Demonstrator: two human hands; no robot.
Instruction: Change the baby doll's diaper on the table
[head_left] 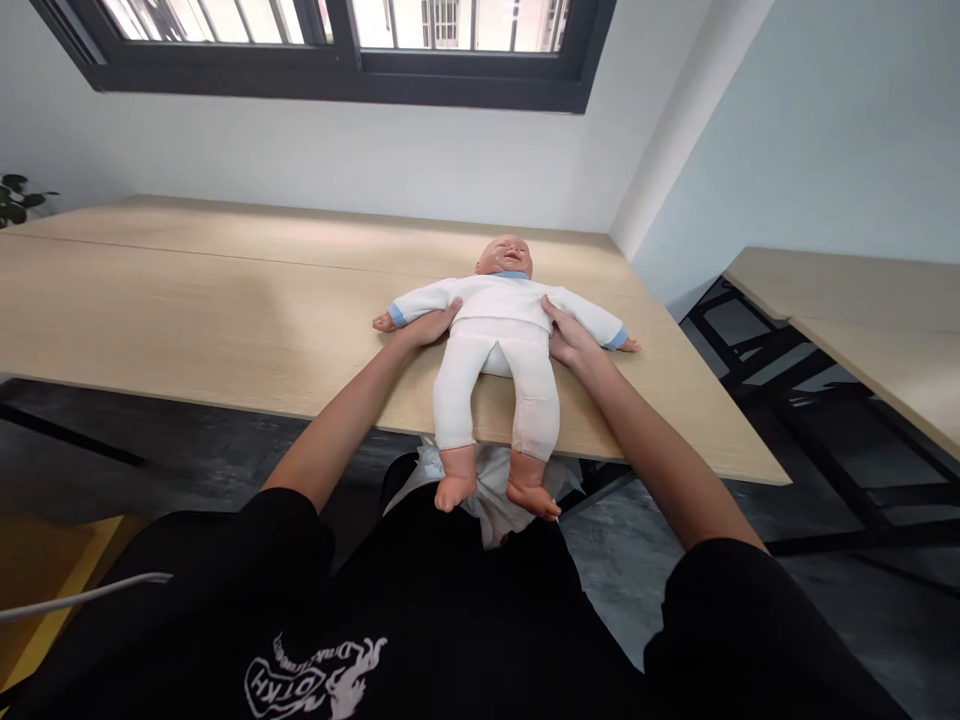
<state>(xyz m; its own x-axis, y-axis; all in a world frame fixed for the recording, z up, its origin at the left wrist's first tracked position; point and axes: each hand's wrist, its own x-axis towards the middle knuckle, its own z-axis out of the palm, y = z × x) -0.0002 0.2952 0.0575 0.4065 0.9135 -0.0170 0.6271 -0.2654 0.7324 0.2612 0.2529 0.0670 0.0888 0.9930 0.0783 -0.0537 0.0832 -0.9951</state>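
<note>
A baby doll (499,330) in a white top and white trousers with blue cuffs lies on its back on the wooden table (225,310). Its legs hang over the near edge and its bare feet dangle above my lap. My left hand (429,326) presses against the doll's side under its arm, fingers closed along the torso. On the other side my right hand (564,335) grips the doll's torso at the waist in the same way. A white cloth (491,485) lies on my lap below the doll's feet.
A second wooden table (847,300) stands at the right, across a gap with dark metal frames below. A plant (19,198) shows at the far left. A dark-framed window (345,60) runs above the wall behind the table.
</note>
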